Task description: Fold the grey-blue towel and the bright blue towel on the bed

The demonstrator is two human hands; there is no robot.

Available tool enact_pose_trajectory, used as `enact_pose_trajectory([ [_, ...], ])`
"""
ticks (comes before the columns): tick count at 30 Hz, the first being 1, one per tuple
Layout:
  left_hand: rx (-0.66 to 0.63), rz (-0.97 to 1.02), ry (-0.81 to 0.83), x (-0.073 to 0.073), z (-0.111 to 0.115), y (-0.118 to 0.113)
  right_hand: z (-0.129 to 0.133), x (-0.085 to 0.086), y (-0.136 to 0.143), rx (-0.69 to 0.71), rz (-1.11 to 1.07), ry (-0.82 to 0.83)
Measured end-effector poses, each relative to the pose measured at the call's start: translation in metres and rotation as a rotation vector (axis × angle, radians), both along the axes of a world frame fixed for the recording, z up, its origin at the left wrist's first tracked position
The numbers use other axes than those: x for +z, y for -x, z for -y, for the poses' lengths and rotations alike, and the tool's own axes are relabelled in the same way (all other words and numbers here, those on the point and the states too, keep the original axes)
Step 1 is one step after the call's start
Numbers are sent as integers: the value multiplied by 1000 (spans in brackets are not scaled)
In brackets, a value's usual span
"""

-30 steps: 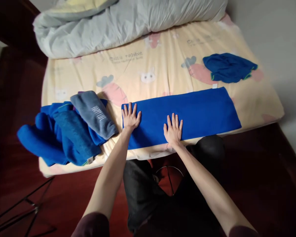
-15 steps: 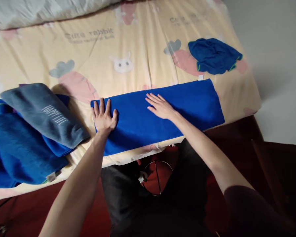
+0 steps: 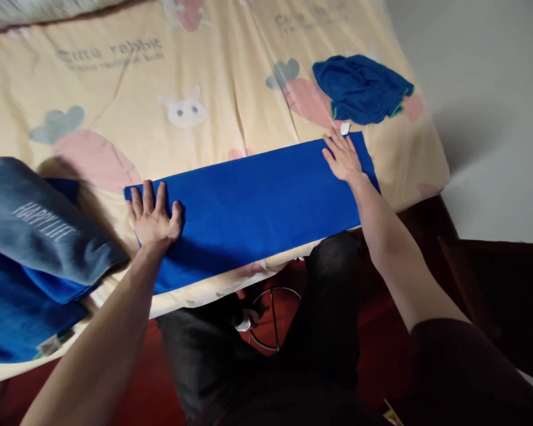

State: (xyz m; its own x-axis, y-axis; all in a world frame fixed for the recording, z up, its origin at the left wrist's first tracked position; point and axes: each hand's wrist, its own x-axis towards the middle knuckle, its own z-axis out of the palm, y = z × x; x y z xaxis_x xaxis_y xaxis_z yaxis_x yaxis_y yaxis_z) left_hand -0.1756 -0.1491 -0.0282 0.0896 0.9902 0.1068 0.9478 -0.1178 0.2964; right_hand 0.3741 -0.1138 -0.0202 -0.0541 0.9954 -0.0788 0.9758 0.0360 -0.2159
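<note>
A blue towel (image 3: pixel 253 201), folded into a long flat strip, lies along the front edge of the bed. My left hand (image 3: pixel 154 219) presses flat on its left end, fingers spread. At the far right end, my right hand (image 3: pixel 344 158) rests on the cloth with its fingers stretched out, close to a small white tag (image 3: pixel 345 128) at the back edge. Neither hand grips anything.
To the left lies a pile with a grey-blue towel (image 3: pixel 48 219) lettered "HAPPY LIFE" over blue towels (image 3: pixel 13 313). A crumpled dark blue cloth (image 3: pixel 362 89) with green edging sits at the back right of the printed bed sheet (image 3: pixel 222 77). A grey-white surface (image 3: pixel 493 118) borders the bed's right side.
My right hand has slid from the middle of the blue towel to its right end. My left hand stays on the left end. The whole view has shifted a little.
</note>
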Motion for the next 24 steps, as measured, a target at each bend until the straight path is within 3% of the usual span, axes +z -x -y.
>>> enact_pose_trajectory([
  [2, 8, -2, 7, 1, 1, -1, -2, -1, -16, -34, -17, -22],
  [7, 11, -16, 9, 3, 1, -3, 10, -6, -48, 32, -37, -41],
  [11, 31, -18, 29, 9, -3, -5, 31, 6, -74, -202, 56, -9],
  [13, 35, 9, 69, 13, 2, -7, 53, 17, -73, -220, 113, -11],
  [15, 33, 45, 75, 16, 20, -9, 87, 25, -64, -88, 126, -5],
  [17, 34, 70, 62, 18, 53, -8, 129, 25, -57, 30, 106, 67],
  [21, 102, 74, 94, 16, 130, 5, 198, 12, -76, -127, 108, 75],
  [24, 115, 64, 135, 15, 170, 17, 219, 5, -99, -305, 106, 0],
])
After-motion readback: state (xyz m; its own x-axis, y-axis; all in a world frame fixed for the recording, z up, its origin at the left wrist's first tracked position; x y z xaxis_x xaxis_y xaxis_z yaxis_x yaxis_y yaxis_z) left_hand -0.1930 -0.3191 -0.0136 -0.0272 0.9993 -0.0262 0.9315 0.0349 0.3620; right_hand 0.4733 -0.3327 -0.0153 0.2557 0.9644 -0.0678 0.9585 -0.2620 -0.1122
